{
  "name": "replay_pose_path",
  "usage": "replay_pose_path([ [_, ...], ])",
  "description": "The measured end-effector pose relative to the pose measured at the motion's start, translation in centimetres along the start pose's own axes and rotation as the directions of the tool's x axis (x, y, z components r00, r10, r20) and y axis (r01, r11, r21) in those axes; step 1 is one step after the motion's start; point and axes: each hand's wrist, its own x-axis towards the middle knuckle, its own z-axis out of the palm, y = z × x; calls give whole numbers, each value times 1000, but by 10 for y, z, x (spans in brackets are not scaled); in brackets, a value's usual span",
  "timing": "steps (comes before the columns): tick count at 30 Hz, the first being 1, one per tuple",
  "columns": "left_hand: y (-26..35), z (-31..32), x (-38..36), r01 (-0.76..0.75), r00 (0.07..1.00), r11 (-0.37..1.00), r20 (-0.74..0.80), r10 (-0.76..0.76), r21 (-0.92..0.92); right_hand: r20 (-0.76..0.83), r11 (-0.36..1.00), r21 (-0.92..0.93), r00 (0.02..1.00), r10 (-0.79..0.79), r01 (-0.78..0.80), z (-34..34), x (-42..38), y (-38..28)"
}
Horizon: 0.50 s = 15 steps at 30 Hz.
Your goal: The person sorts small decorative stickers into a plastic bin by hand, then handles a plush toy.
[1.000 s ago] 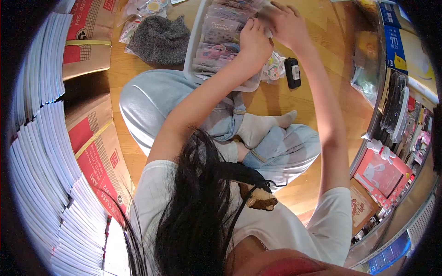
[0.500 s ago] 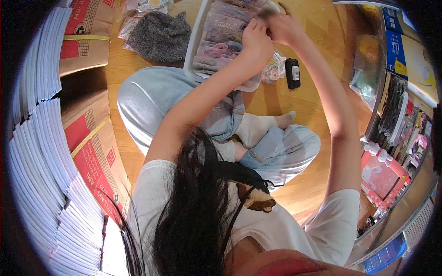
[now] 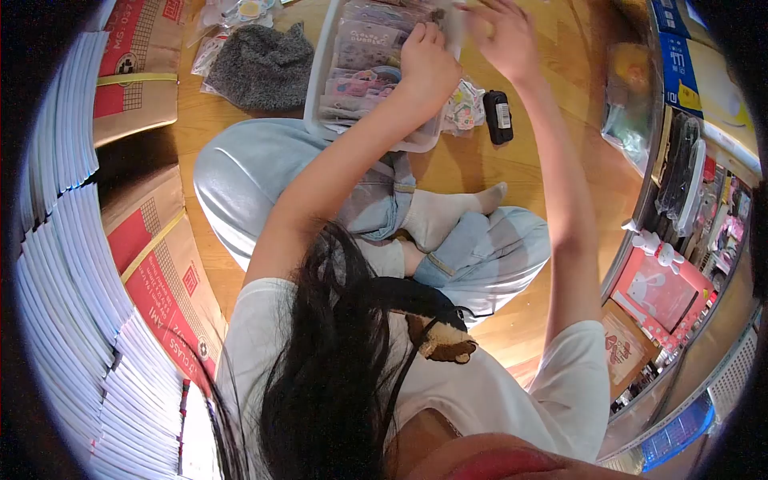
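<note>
I sit cross-legged on a wooden floor with a clear plastic bin of colourful sticker packets in front of my knees. My left hand rests inside the bin's right end with its fingers curled on a packet. My right hand hovers just right of it above the bin's far corner, fingers spread. A pale, blurred piece shows between the two hands; whether the right hand grips it is unclear.
A black handheld device and loose sticker packs lie right of the bin. A grey fuzzy item lies to its left. Cardboard boxes and stacked white booklets line the left; shop shelves line the right.
The hands were pressed together over the bin's far corner; now the right hand has lifted away and spread its fingers. The left hand stays in the bin. The view shifted slightly.
</note>
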Motion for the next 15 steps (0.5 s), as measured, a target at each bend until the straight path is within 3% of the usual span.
replay_pose_path([
  [3, 1, 0, 2, 14, 1000, 999, -1, -14, -38, -240, 929, 294, 924, 297, -223, -11, -39, -6],
  [4, 2, 0, 4, 33, 999, 999, -12, -33, -43, -93, 875, 307, 903, 419, -374, -13, -59, -12],
  [5, 3, 0, 6, 66, 997, 996, -32, -68, -56, 55, 803, 297, 849, 525, -516, -13, -79, -18],
  [7, 7, -1, 10, 129, 989, 988, -67, -135, -84, 258, 838, 56, 819, 512, -542, -1, -114, -27],
  [10, 10, 6, 8, 159, 969, 987, -191, -157, -4, 257, 742, -125, 701, 665, -659, 32, -153, -34],
  [14, 7, 5, 5, 116, 985, 993, -131, -112, 19, 241, 631, -150, 591, 770, -761, 43, -164, -51],
  [15, 6, 2, 6, 102, 991, 995, -86, -101, 11, 208, 640, -145, 609, 765, -755, 45, -165, -50],
])
